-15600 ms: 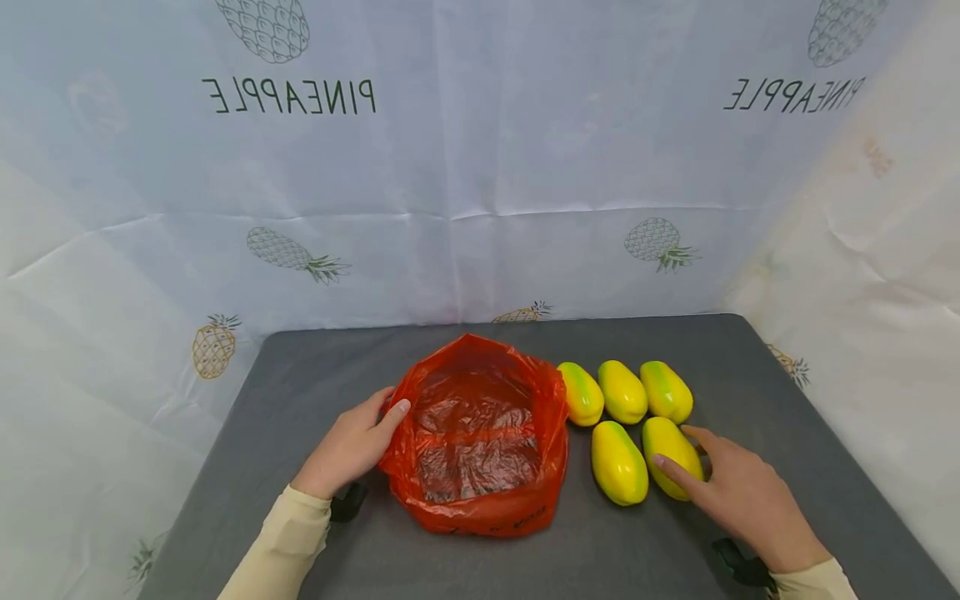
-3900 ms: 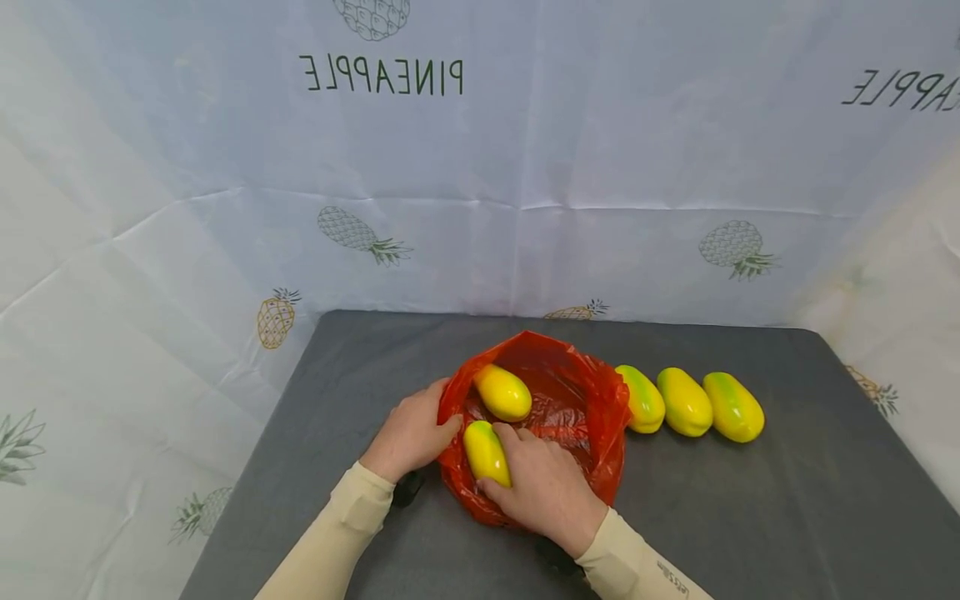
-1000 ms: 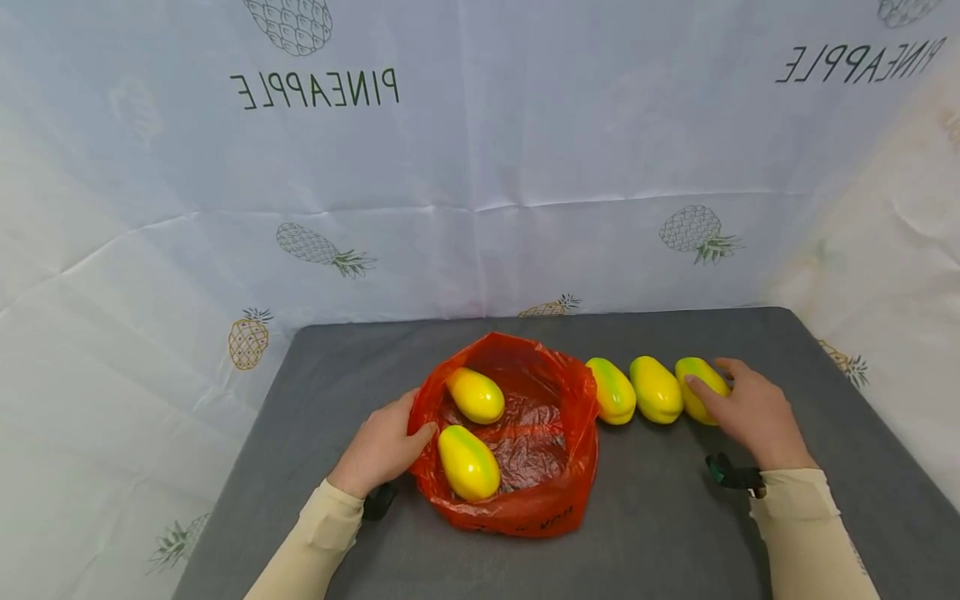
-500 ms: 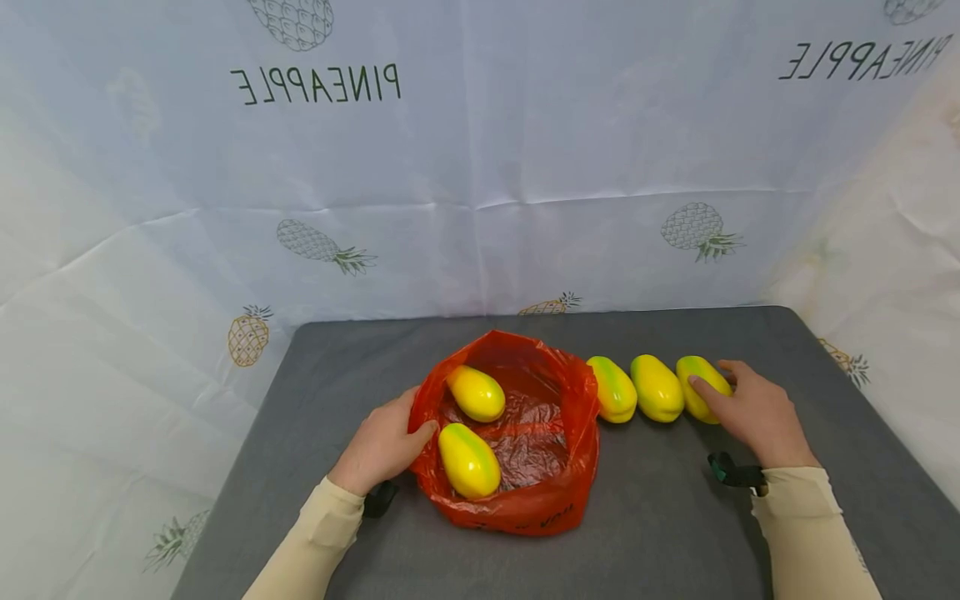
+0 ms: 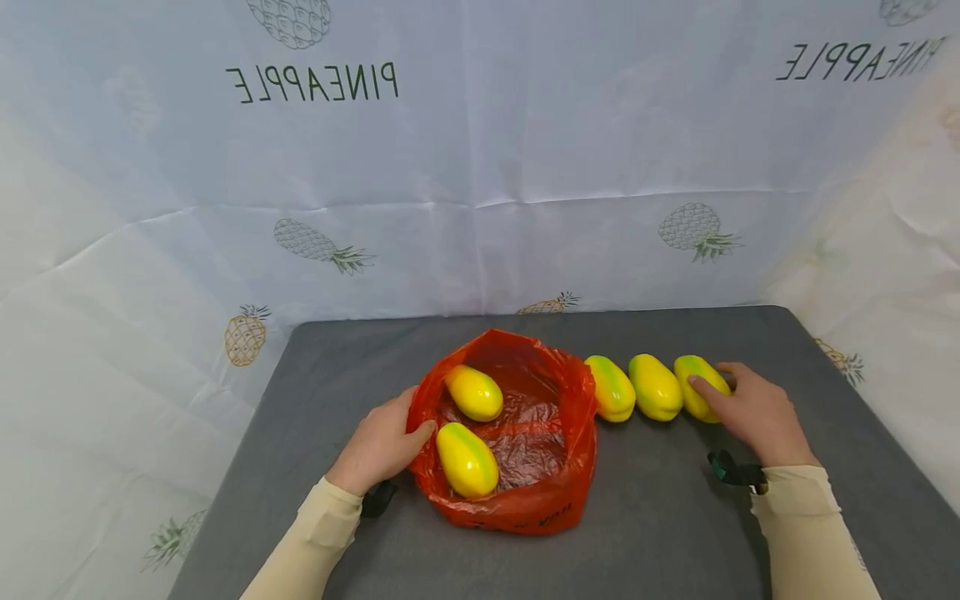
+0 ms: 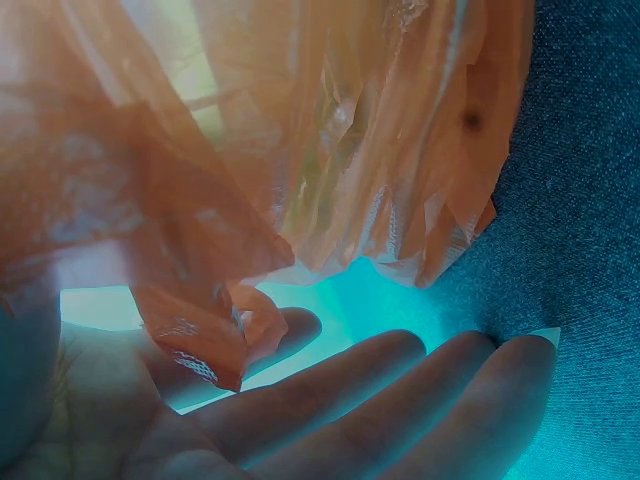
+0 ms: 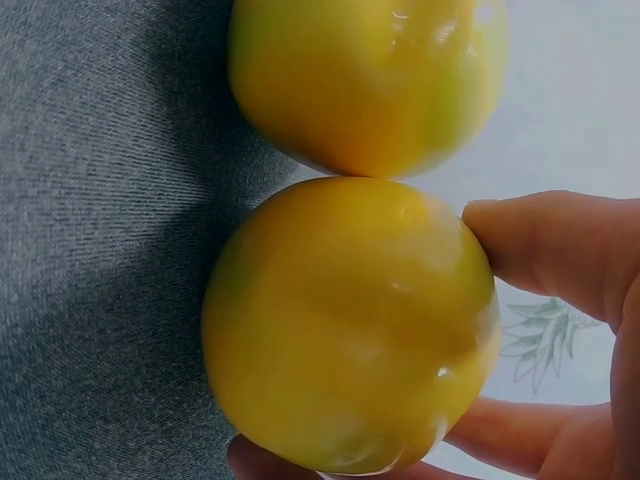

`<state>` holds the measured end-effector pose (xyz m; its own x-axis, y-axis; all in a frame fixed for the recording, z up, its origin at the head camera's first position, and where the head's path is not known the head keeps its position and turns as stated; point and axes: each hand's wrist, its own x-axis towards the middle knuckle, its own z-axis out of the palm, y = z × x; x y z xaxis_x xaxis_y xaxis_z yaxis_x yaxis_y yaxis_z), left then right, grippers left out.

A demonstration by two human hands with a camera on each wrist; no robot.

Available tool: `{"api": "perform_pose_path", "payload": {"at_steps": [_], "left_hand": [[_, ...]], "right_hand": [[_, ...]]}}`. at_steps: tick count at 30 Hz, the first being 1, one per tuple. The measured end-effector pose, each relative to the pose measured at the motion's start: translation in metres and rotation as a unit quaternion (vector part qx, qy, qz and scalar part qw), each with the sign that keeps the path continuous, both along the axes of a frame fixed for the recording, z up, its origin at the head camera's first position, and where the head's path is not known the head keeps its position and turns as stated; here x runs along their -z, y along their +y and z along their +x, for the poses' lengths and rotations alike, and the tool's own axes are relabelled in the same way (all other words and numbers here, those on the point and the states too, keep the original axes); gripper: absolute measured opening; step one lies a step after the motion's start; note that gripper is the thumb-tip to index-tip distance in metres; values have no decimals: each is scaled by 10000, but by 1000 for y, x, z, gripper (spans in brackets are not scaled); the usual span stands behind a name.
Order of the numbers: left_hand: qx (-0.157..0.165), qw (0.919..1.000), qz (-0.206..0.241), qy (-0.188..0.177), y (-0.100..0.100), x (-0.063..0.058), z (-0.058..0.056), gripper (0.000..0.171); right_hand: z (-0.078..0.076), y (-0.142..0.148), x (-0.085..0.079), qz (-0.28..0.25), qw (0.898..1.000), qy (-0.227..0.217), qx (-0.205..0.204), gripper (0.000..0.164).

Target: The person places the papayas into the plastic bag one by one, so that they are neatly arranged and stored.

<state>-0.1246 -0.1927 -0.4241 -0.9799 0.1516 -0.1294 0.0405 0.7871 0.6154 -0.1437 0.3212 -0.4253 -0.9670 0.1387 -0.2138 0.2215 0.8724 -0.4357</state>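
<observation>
A red plastic bag (image 5: 536, 510) stands with its mouth spread wide on the grey table. Two yellow-green papayas (image 5: 474, 393) lie inside it, at its left side. My left hand (image 5: 381, 443) holds the bag's left rim, thumb over the edge and fingers outside; the left wrist view shows a fold of bag (image 6: 215, 320) between thumb and fingers. To the right of the bag, three papayas (image 5: 655, 388) form a row. My right hand (image 5: 759, 417) grips the rightmost papaya (image 7: 345, 330), thumb on one side and fingers on the other, while it rests on the table.
The leftmost papaya of the row (image 5: 611, 390) is against the bag's right side. Behind the table (image 5: 660, 517) hangs a pale cloth (image 5: 480, 150) printed with pineapples. Bare tabletop stretches in front of the row.
Two papayas from the front row are now in the bag. After releasing the second there, my right hand went right to the rightmost papaya. Over the last second, hardly anything moves.
</observation>
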Motion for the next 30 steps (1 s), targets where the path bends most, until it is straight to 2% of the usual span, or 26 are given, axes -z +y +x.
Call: {"api": "perform_pose_path", "payload": {"at_steps": [15,30], "left_hand": [[55,10000,5,23,-4,1,-1,53],[54,10000,38,-21,-2,0,0,54]], "right_hand": [[-3,-3,-3,32,9999,88,-58,93],[3,5,-7,15,9999,154,43,93]]}}
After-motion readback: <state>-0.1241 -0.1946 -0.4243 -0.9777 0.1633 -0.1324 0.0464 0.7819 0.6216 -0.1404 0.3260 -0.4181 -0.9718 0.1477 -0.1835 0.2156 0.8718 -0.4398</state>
